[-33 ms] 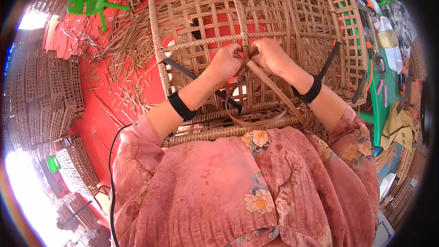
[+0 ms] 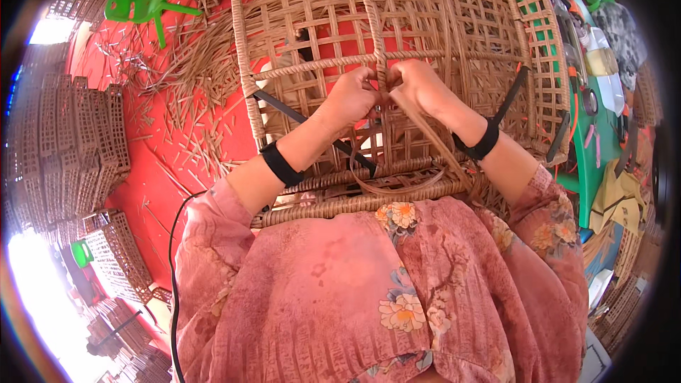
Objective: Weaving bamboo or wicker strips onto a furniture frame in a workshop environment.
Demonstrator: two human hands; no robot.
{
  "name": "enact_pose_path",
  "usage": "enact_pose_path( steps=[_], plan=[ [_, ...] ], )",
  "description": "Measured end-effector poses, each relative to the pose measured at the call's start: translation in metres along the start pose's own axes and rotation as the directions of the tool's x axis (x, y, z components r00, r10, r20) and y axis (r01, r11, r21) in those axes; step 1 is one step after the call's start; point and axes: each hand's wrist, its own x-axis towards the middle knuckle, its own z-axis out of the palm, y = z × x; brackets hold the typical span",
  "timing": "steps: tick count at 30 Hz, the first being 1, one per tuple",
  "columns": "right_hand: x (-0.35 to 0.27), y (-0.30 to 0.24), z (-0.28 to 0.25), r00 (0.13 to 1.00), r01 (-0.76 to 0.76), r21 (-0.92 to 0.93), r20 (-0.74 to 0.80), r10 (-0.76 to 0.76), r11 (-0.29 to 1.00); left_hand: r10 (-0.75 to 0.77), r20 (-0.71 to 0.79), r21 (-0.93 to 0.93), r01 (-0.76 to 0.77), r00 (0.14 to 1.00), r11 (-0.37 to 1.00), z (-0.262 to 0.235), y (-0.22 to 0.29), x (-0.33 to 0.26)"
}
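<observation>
A large open-weave cane basket frame [image 2: 312, 8] stands before me, its edges and middle bar [image 2: 369, 10] wrapped in cane. My left hand [image 2: 353, 96] is closed at the left side of the middle bar's lower end, fingertips pinched; whatever is between them is hidden. Opposite it, my right hand [image 2: 422, 89] is also closed, its fingers curled at a flat brown cane strip [image 2: 429, 131]. From there the strip slants down to the right towards the basket's near rim [image 2: 333, 208]. A thin loop of strip [image 2: 397, 190] hangs below my hands.
Cut cane scraps [image 2: 202, 78] litter the red floor [image 2: 152, 191] to the left, near a green chair [image 2: 149, 6]. Stacked woven panels [image 2: 64, 149] stand farther left. At right, a green table [image 2: 585, 163] carries scissors [image 2: 589, 99] and other tools. Dark straps [image 2: 511, 96] cross the frame.
The upper end of the flat strip has shifted slightly right, towards my right hand. Both hands stay at the middle bar.
</observation>
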Motion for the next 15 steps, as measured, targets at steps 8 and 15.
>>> enact_pose_path(
  steps=[8, 15],
  plan=[
    [-0.003, -0.02, -0.02, 0.939, -0.297, 0.542, 0.316, 0.136, 0.786, -0.083, 0.05, 0.215, 0.07, 0.995, 0.974, -0.013, 0.01, 0.0],
    [0.007, -0.02, -0.02, 0.874, -0.417, 0.482, 0.445, 0.194, 0.771, 0.049, 0.182, 0.559, -0.144, 0.982, 0.816, -0.04, 0.001, -0.006]
  ],
)
